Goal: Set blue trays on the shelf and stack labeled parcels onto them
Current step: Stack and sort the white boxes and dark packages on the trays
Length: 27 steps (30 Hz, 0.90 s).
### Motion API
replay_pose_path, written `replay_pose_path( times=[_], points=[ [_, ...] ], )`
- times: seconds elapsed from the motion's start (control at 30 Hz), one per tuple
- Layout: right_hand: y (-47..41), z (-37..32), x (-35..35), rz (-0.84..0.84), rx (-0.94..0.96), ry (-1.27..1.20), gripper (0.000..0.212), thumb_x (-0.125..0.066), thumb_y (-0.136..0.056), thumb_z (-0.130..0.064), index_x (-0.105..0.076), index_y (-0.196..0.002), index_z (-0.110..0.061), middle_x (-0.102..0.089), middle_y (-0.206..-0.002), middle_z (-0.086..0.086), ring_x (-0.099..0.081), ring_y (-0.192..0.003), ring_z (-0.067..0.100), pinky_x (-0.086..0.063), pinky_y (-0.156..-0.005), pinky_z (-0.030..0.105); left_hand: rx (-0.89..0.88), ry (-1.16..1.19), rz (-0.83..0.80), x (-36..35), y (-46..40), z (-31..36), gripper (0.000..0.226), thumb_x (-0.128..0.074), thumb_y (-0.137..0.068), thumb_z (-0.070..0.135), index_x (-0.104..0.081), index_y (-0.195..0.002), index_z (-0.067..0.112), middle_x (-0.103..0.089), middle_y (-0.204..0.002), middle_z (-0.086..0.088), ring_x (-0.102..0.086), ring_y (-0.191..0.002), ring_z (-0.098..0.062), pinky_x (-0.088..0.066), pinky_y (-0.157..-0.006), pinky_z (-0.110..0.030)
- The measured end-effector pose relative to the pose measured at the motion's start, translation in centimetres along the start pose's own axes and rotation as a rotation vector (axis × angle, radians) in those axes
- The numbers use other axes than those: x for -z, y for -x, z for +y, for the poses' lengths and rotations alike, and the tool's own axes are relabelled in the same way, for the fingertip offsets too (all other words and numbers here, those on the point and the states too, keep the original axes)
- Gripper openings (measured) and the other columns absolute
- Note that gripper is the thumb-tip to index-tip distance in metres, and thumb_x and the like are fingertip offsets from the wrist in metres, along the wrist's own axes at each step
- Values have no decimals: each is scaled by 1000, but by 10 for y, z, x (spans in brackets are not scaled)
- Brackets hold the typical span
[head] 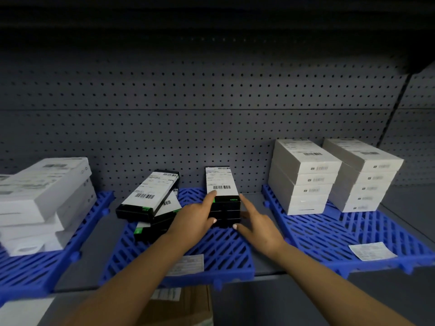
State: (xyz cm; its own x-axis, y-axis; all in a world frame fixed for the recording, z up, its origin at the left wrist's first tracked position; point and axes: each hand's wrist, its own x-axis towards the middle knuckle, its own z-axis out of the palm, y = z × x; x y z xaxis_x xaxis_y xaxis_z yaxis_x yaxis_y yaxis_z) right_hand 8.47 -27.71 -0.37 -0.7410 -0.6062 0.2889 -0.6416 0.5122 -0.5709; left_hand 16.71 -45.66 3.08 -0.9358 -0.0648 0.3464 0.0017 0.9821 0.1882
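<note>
Three blue trays (223, 252) already sit on the shelf (94, 262). White boxes (44, 198) fill nine o'clock; black parcels (148, 203) lean untidily at centre, where left hand (195, 220) and right hand (259, 227), fingers spread, square a black stack (223, 203); three o'clock's white stacks (303, 180) look finished.

- A grey pegboard back wall (188, 128) fills most of the view, dotted with regular rows of small holes.
- A thin horizontal seam crosses the pegboard about halfway up.
- At the right end of the pegboard a dark upright post (393, 107) slants upward, with more perforated panel beyond it.
- Above the pegboard the view falls into deep shadow.
- Below the pegboard lies a flat grey shelf (253, 203); the light is dim and cool.
</note>
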Motion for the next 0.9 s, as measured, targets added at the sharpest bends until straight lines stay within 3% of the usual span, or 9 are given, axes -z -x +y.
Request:
replay_pose_path(
  times=[0.27, 0.43, 0.57, 0.73, 0.9],
  points=[
    [-3, -2, -8, 40, -64, -40, 67, -59, -93, -22, -21, -148, -24, -59, -130, 3, -59, -113, 19, -49, -90, 33, 65, -16, -91, -2, -7, 0, 77, -57, -94, 25, -7, -151, 19, -62, -86, -6, -58, -71, -18, -51, -63, -35],
    [-6, -6, -9, 33, -54, 36, 70, -56, -94, -20, -15, -150, -19, -66, -117, 7, -64, -95, 26, -50, -72, 34, 65, -12, -84, -4, -8, 1, 77, -58, -93, 25, -8, -151, 18, -64, -90, -6, -57, -72, -17, -49, -62, -32],
    [-8, -4, -9, 6, -46, 82, 72, -55, -94, -20, -11, -151, -19, -67, -111, 10, -64, -91, 28, -52, -72, 36, 59, 1, -84, -7, -8, -3, 77, -58, -93, 26, -8, -151, 18, -64, -89, -7, -59, -73, -18, -52, -65, -36],
    [-6, -8, -11, 25, -35, 123, 51, -52, -95, -22, -34, -142, -16, -67, -109, 11, -62, -94, 30, -45, -73, 33, 95, 21, -46, -8, -4, -1, 74, -57, -93, 23, -11, -150, 19, -60, -79, -1, -56, -67, -15, -50, -60, -30],
    [-5, -9, -9, 35, -39, 143, 38, -53, -94, -23, -48, -131, -15, -68, -106, 12, -61, -95, 30, -41, -70, 30, 94, -10, -43, -6, -4, 3, 73, -55, -94, 21, -9, -151, 17, -46, -69, 5, -47, -61, -11, -35, -53, -24]
  ],
)
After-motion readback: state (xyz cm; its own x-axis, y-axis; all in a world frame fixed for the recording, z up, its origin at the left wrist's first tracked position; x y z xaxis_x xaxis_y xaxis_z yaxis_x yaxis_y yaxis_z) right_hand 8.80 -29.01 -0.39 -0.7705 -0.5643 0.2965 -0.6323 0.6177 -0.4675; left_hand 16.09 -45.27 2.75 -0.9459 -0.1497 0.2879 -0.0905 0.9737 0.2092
